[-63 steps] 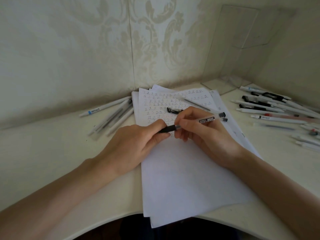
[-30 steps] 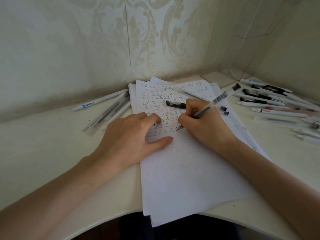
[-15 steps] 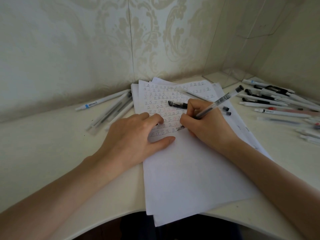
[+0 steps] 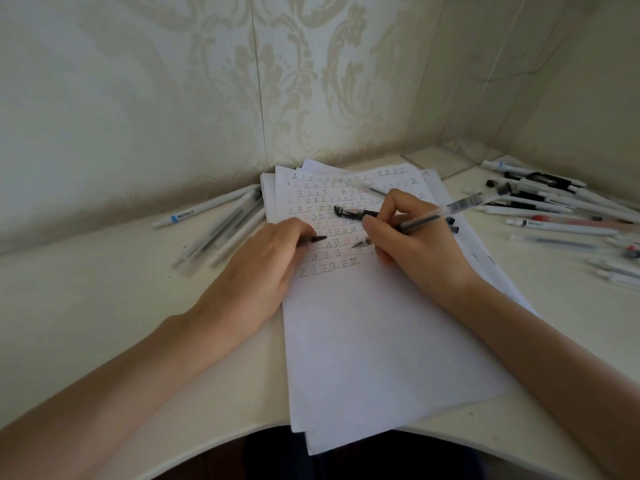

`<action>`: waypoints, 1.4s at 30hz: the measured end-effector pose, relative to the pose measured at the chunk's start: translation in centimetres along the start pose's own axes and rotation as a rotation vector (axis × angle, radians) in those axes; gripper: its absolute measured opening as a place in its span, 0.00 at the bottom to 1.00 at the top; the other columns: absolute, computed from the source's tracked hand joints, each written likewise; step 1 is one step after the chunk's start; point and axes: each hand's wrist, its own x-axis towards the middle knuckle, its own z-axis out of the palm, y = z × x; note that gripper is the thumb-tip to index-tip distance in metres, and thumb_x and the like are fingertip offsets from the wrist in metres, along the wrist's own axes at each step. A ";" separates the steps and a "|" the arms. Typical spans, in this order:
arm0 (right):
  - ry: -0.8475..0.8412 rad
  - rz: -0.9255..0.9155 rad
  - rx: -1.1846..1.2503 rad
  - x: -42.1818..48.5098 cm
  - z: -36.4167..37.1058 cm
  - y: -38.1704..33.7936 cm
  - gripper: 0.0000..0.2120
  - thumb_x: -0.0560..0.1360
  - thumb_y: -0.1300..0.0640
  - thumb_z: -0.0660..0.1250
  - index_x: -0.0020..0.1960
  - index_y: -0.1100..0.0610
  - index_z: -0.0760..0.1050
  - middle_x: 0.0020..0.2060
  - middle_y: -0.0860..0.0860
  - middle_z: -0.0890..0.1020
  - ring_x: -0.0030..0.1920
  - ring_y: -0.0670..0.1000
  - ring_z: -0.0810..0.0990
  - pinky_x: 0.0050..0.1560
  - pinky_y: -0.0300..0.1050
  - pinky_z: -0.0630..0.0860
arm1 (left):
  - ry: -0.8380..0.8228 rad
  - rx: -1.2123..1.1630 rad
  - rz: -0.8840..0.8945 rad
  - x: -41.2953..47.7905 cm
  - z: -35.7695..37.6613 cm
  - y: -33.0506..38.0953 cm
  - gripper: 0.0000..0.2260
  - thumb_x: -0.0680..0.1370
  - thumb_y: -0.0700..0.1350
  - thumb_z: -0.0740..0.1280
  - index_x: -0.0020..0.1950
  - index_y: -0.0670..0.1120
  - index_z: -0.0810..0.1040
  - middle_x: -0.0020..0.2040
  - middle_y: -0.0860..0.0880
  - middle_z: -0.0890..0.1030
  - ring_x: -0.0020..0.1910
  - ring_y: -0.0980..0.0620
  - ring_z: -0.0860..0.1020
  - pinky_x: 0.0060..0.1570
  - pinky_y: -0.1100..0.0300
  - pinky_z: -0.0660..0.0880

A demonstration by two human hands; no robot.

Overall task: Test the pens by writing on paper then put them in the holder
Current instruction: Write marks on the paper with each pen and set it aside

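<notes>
Pens by the wall [image 4: 211,220] lie in a loose bundle at the far left of the desk [image 4: 104,292], just beside the paper [image 4: 374,341]. Next comes the left hand [image 4: 263,271], resting on the sheet's left edge. Its fingers are curled over a black cap [image 4: 314,239], of which only the dark end pokes out toward the right. Half a second ago this hand lay spread on the page with the thumb out and no cap showing.

In the middle, the bottom row of written marks now lies uncovered, and the ink looks dark and unbroken. A loose cap [image 4: 349,213] lies on the rows higher up.

The clear pen [image 4: 433,216] is pinched in the right hand [image 4: 419,247] between thumb and first fingers. Its nib was pressed to the end of that bottom row a moment ago. It has since come off the row, the barrel lies flatter, and the blurred nib points left at the cap. I judge the writing test for this pen done and the recapping about to start.

At the far right a pile of pens [image 4: 554,202] waits, well apart from the sheet. Faint clear panels show in the corner behind it, but I cannot tell whether they are the holder.
</notes>
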 end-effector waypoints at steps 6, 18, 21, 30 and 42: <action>-0.198 -0.038 0.299 -0.1 -0.3 0.0 0.02 0.70 0.60 0.69 0.40 0.57 0.76 0.30 0.49 0.80 0.34 0.47 0.76 0.35 0.38 0.71 | 0.091 -0.075 0.007 0.0 -0.8 0.8 0.12 0.72 0.49 0.66 0.50 0.44 0.81 0.44 0.51 0.83 0.42 0.58 0.77 0.42 0.60 0.71; -0.257 -0.031 0.370 -0.5 0.2 -0.3 0.12 0.74 0.58 0.65 0.32 0.54 0.69 0.23 0.50 0.74 0.28 0.48 0.69 0.34 0.36 0.66 | 0.048 -0.118 0.240 -0.3 -0.9 1.1 0.12 0.76 0.49 0.62 0.51 0.44 0.79 0.41 0.51 0.81 0.40 0.56 0.77 0.40 0.60 0.72; -0.295 -0.077 0.368 -0.7 0.3 -0.3 0.13 0.73 0.57 0.67 0.31 0.51 0.69 0.24 0.50 0.75 0.28 0.47 0.71 0.35 0.34 0.68 | 0.036 -0.097 0.317 -0.3 -1.0 1.3 0.13 0.77 0.47 0.61 0.49 0.38 0.79 0.38 0.48 0.79 0.38 0.55 0.75 0.38 0.60 0.71; -0.248 -0.043 0.427 -0.6 1.1 -0.6 0.13 0.70 0.50 0.71 0.31 0.51 0.71 0.25 0.50 0.75 0.29 0.49 0.72 0.36 0.38 0.68 | 0.138 -0.052 0.314 -0.5 -0.9 1.1 0.14 0.78 0.47 0.60 0.54 0.38 0.79 0.39 0.46 0.79 0.39 0.52 0.76 0.38 0.56 0.72; 0.077 -0.121 -0.846 1.6 -3.2 2.3 0.13 0.77 0.58 0.63 0.61 0.58 0.76 0.56 0.54 0.75 0.56 0.55 0.69 0.54 0.38 0.61 | 0.437 0.424 -0.324 0.6 -4.2 -4.5 0.07 0.76 0.40 0.63 0.51 0.40 0.78 0.44 0.38 0.78 0.45 0.36 0.75 0.42 0.46 0.72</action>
